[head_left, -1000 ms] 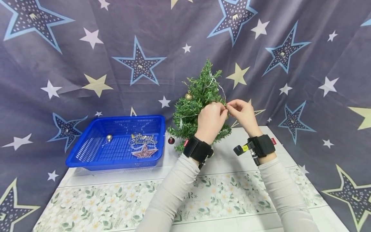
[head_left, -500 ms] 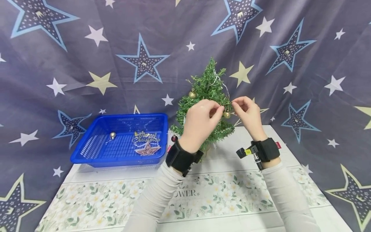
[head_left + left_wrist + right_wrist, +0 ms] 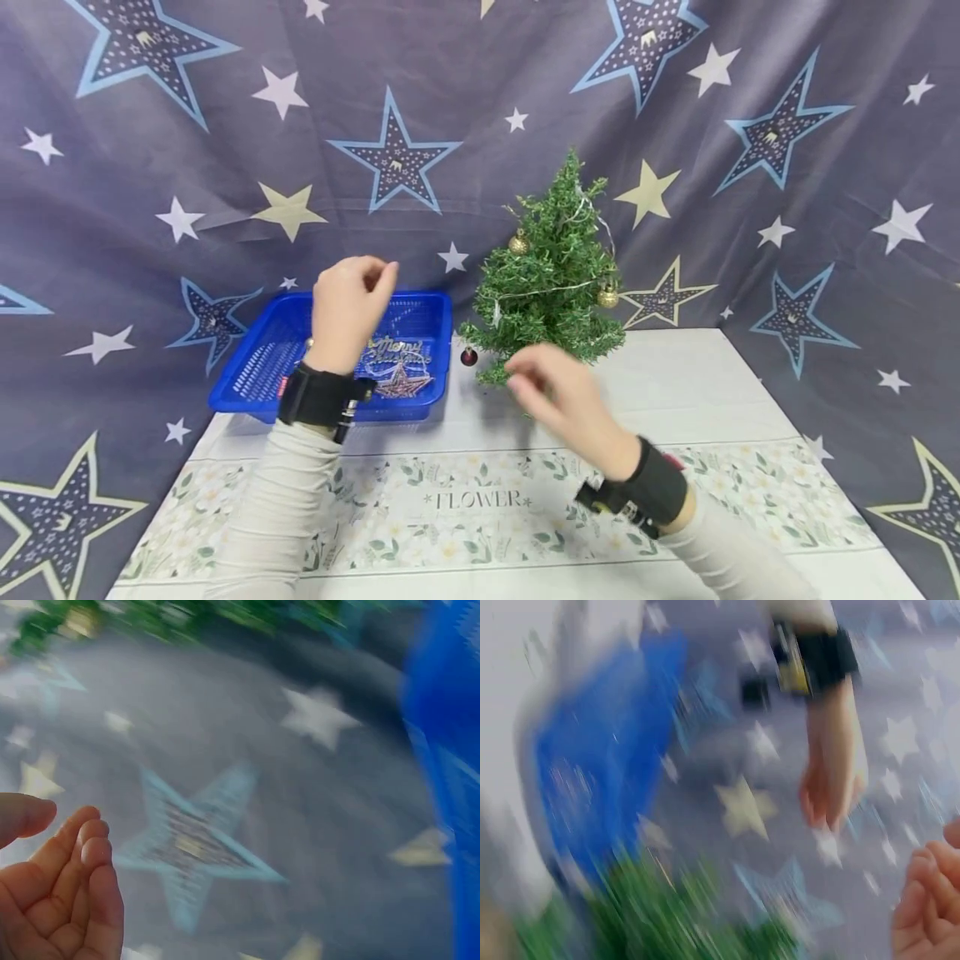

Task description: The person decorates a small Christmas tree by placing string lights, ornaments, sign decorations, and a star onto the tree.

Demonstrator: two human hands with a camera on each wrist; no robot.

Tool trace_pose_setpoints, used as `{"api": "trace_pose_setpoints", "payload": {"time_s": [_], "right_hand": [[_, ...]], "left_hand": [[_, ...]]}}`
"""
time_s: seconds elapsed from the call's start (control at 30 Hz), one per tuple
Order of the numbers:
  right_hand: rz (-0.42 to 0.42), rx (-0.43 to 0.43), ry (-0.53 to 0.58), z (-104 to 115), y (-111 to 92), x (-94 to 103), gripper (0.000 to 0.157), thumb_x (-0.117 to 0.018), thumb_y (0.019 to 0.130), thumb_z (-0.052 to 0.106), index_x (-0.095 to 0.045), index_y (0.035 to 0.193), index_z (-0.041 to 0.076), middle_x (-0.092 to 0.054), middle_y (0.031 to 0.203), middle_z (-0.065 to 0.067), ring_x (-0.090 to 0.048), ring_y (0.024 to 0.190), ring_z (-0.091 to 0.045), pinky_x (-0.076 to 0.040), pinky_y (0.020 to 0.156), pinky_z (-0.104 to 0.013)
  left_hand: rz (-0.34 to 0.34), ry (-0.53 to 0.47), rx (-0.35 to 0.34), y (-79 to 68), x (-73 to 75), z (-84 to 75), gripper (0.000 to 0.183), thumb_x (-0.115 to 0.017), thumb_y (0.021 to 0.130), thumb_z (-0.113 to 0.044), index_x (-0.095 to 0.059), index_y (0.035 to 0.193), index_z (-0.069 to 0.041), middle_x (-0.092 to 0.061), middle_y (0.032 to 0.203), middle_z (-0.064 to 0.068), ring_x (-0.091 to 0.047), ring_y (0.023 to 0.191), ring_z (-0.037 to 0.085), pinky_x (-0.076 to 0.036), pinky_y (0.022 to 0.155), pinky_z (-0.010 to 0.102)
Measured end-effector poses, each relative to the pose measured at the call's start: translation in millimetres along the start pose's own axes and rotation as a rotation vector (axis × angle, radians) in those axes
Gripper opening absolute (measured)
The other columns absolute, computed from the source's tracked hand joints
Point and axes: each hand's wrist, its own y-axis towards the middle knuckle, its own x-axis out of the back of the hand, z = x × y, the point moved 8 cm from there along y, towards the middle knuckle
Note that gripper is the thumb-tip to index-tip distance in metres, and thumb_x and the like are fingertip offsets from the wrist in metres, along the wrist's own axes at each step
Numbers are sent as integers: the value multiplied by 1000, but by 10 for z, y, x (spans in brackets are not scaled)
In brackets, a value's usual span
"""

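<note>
My left hand (image 3: 348, 308) is in the air over the blue basket (image 3: 446, 342). In the left wrist view its thumb and loosely bent fingers stand apart, holding nothing. My right hand (image 3: 573, 400) is blurred in front of the small Christmas tree (image 3: 558, 271), and nothing shows between its fingers. A gold bauble (image 3: 608, 296) hangs on the tree's right side. Another gold bauble (image 3: 518, 242) is at upper left, and a dark red bauble (image 3: 468, 357) hangs low on the left. Inside the basket lie a "Merry Christmas" sign (image 3: 397, 350) and a pinkish star ornament (image 3: 403, 382).
A silver string (image 3: 606, 232) drapes over the tree's upper right. Beneath everything is a white table (image 3: 667, 367) with a flowered band. Behind it hangs a grey curtain (image 3: 510, 50) patterned with stars. My left hand partly covers another bauble in the basket.
Both hands have come away from the tree. My left hand has moved left to above the basket; the right has dropped lower and left. The right-side gold bauble now hangs in full view.
</note>
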Motion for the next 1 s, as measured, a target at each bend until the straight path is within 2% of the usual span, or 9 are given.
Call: {"api": "trace_pose_setpoints", "payload": {"time_s": [0.17,0.23,0.3,0.4,0.57,0.7,0.8,0.9,1.0], "right_hand": [[398,-165,53,45,-186,-887,23,-56,96,16,-60,118,8,-67,98,-1,-60,80,-7,-52,73,-14],[486,-208,21,-10,-219,-1151,23,-54,98,19,-59,120,12,-67,99,2,-61,84,-5,-52,76,-15],[535,-226,-42,-71,-229,-1361,24,-53,99,21,-58,121,13,-67,101,3,-62,87,-5,-52,79,-16],[557,-247,-164,-156,-228,-1585,30,-51,100,24,-54,127,11,-69,105,-1,-65,90,-10,-55,82,-21],[528,-270,-379,-275,-216,-1757,42,-52,100,29,-47,138,9,-68,111,-7,-68,86,-17,-56,67,-27],[514,-283,-433,-388,-199,-1828,40,-53,100,26,-50,135,8,-69,108,-9,-69,85,-19,-57,65,-29],[478,-265,-448,-442,-187,-1865,33,-54,99,24,-56,127,7,-69,100,-9,-69,79,-20,-56,63,-30],[432,-251,-450,-468,-170,-1884,24,-55,99,23,-60,117,8,-69,92,-8,-68,74,-19,-55,59,-30],[393,-271,-427,-485,-166,-1886,21,-56,99,24,-64,112,10,-70,90,-7,-68,75,-20,-55,62,-31]], "left_hand": [[103,83,108,0,-84,744,32,-58,96,-30,-73,87,-3,-69,74,14,-60,67,29,-45,69,41],[146,119,135,3,-111,956,33,-57,96,-29,-73,89,-2,-70,77,16,-60,68,30,-45,70,43],[191,163,157,5,-124,1136,33,-56,96,-29,-72,90,-1,-70,79,17,-61,69,31,-46,70,45],[241,229,172,-3,-128,1370,32,-57,95,-29,-72,87,-2,-71,79,17,-63,70,33,-47,67,48],[289,333,186,10,-187,1773,30,-59,90,-25,-66,72,-3,-65,71,14,-61,66,36,-47,63,52],[344,387,220,57,-334,2060,26,-58,83,-19,-58,61,-6,-63,67,14,-61,64,36,-47,59,51],[412,414,285,65,-459,2251,22,-57,79,-15,-54,58,-7,-66,71,17,-65,70,40,-50,62,53],[491,445,398,26,-544,2435,16,-57,79,-14,-63,73,0,-70,93,26,-67,89,47,-53,74,55],[564,474,541,-79,-610,2649,35,-64,79,-16,-65,106,6,-63,120,33,-61,110,49,-53,88,55]]}}
